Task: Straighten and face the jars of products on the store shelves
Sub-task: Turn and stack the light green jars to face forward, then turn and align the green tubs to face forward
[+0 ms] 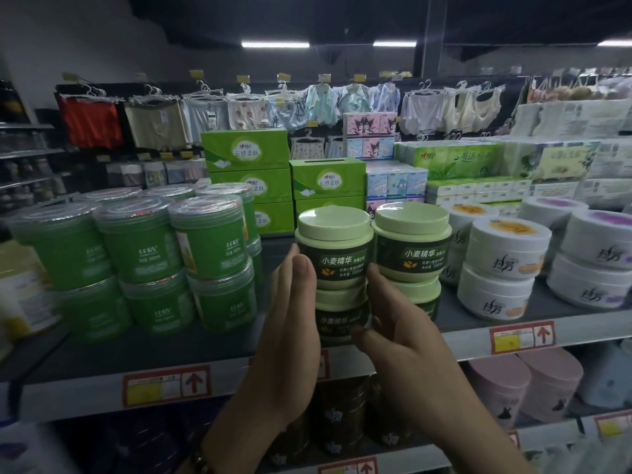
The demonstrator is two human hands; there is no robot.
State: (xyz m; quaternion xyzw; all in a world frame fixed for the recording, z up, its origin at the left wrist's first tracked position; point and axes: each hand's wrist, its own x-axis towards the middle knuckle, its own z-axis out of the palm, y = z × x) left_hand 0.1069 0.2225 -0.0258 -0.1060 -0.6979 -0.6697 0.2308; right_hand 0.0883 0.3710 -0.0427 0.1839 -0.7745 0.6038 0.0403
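Two stacks of pale green jars with dark labels stand at the middle of the shelf [478, 340]. The top jar of the left stack [333, 246] faces forward above a lower jar [340, 313]. My left hand [290, 323] lies flat against the left side of that stack, fingers straight. My right hand [393, 340] presses its right side, in the gap beside the right stack's top jar [412, 242]. Both hands clasp the left stack between them.
Green jars [136, 244] with clear lids are stacked at the left, white jars [506, 254] at the right. Green tissue boxes [246, 155] stand behind. Pink and dark jars [523, 381] fill the shelf below. Price tags [167, 384] line the shelf edge.
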